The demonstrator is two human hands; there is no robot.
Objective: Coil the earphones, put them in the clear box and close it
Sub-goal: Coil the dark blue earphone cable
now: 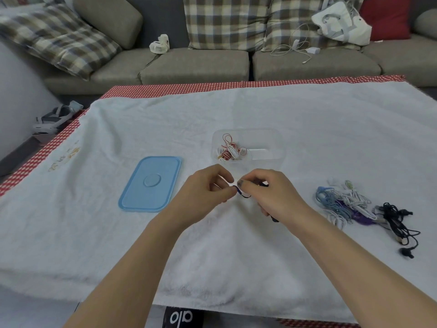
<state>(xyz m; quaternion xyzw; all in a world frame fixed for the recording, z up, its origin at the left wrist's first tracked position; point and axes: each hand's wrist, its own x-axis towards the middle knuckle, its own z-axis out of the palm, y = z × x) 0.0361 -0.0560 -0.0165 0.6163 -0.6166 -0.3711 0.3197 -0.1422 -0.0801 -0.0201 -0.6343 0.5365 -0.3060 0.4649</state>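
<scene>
Both the left hand (208, 188) and right hand (269, 192) pinch a thin dark-blue earphone cord (243, 194) over the fluffy white-towelled bench (236, 256); the springy coil could slip and unwind. Just beyond them sits the clear rounded plastic box (272, 140), holding red-and-white earphones; its smooth pale-blue lid (151, 183) lies left.

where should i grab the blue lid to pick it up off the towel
Take the blue lid by its near right edge, coming from the right with the left hand. It lies flat on the white towel, so fingertips must slip under the raised rim. That edge is nearest the hands and nothing crowds it; the clear box sits further back.
</scene>
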